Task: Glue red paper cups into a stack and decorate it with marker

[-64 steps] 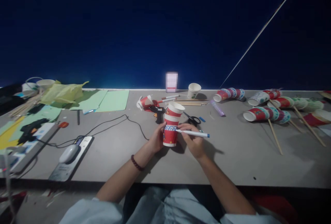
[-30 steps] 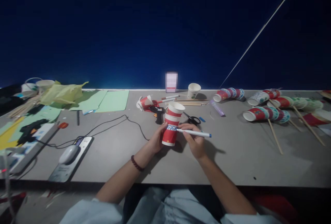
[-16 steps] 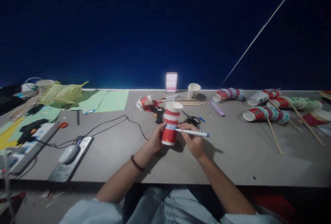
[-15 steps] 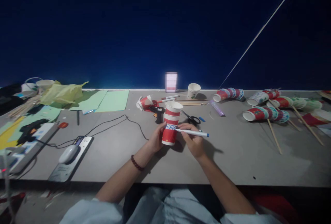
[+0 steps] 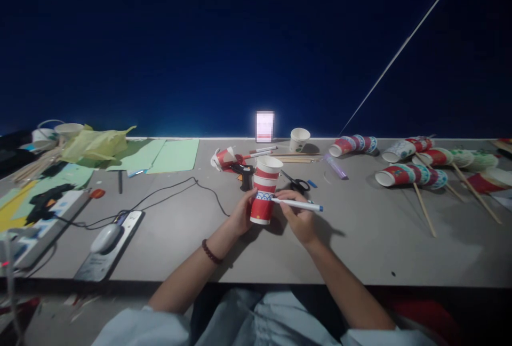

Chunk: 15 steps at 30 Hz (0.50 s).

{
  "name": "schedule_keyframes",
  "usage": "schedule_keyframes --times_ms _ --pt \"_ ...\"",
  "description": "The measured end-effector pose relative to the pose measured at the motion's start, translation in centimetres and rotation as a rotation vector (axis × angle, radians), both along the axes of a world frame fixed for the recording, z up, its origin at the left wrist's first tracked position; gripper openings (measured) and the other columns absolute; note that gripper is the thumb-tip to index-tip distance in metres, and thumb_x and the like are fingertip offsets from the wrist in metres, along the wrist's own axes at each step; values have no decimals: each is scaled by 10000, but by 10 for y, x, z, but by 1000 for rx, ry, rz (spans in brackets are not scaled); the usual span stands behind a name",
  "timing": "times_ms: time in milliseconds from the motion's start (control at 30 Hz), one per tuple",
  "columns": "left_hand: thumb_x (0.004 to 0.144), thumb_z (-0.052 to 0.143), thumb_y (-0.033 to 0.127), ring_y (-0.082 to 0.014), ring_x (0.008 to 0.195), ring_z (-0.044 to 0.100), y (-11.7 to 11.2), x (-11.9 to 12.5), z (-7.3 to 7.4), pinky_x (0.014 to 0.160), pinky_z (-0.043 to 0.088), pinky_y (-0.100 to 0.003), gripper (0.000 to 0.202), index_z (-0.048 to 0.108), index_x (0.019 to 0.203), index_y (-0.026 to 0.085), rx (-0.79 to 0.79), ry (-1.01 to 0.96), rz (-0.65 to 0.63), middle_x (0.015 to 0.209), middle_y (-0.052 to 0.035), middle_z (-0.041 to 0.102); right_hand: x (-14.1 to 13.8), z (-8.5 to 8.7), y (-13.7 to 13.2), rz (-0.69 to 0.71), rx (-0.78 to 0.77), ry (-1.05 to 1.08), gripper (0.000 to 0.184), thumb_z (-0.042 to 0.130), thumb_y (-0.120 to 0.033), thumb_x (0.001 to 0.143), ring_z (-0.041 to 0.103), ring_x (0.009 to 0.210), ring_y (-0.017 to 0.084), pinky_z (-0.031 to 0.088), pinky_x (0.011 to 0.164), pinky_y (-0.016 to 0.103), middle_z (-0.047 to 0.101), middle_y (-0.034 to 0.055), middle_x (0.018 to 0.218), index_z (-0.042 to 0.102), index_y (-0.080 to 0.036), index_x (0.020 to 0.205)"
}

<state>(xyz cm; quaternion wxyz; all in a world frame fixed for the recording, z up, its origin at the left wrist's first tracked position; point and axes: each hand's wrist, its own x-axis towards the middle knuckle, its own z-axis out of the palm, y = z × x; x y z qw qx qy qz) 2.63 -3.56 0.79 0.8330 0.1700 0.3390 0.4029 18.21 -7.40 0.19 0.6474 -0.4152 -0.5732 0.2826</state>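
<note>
My left hand (image 5: 241, 215) is closed around the left side of a stack of red and white paper cups (image 5: 262, 212). The stack stands upright, open end up, with a band of blue wave pattern around its middle. In my right hand (image 5: 299, 220) is a white marker (image 5: 298, 204) with a blue end pointing right. Its tip meets the right edge of the blue pattern. Just behind the cups lie a black hot glue gun (image 5: 245, 176) and dark-handled scissors (image 5: 299, 185).
Decorated cup stacks on sticks (image 5: 412, 175) lie at the right. A white paper cup (image 5: 300, 139) stands near the wall beside a lit phone (image 5: 264, 126). To the left are green paper sheets (image 5: 176, 155), a power strip (image 5: 52, 228), another phone (image 5: 128, 234) and a black cable (image 5: 164, 188).
</note>
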Motion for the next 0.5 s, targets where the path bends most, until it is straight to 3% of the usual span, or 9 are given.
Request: schedule_keyframes --times_ms 500 --pt "920 560 318 -207 639 687 0 -1 -2 627 550 -313 296 717 969 72 12 -4 -33 773 -107 747 1 0 -1 8 -24 17 73 629 -223 863 693 896 219 570 858 399 734 47 890 687 -247 826"
